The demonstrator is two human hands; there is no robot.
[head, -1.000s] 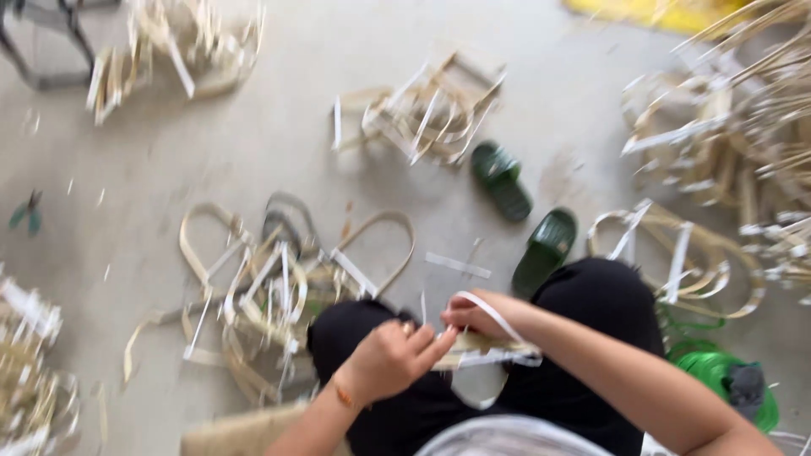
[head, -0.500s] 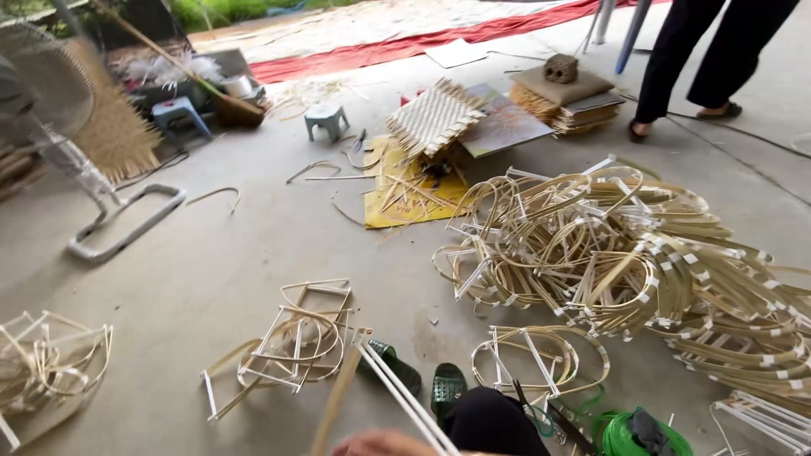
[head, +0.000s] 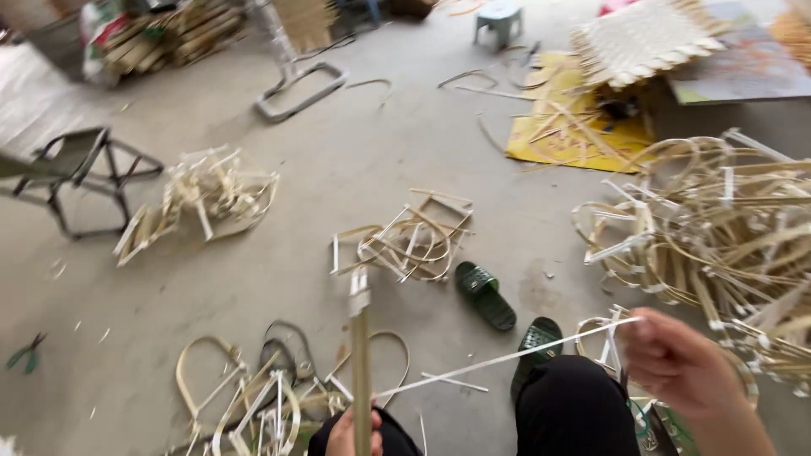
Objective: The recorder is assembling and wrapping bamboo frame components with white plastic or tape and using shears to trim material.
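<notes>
Seated on a bare concrete floor (head: 380,169), a person works flat bamboo. The left hand (head: 353,432), half cut off by the bottom edge, is clenched around an upright bamboo strip (head: 361,338) whose top end is wrapped in pale binding. The right hand (head: 676,363), blurred and partly out of view at the lower right, pinches one end of a thin white strip (head: 507,359) that runs taut down toward the bamboo strip; where the two meet is hard to make out. Black-clad knees hide the floor just below.

Two green perforated slippers (head: 486,295) lie beside the knees. Bent bamboo loops (head: 245,388) sprawl at the lower left, a small tangle of frames (head: 410,241) sits mid-floor, and a large heap of curved hoops (head: 718,228) fills the right edge. A woven mat (head: 642,38) rests over a yellow sheet (head: 574,135) at the far side. Green-handled pliers (head: 25,353) lie at the left edge, near a folding stool (head: 68,173).
</notes>
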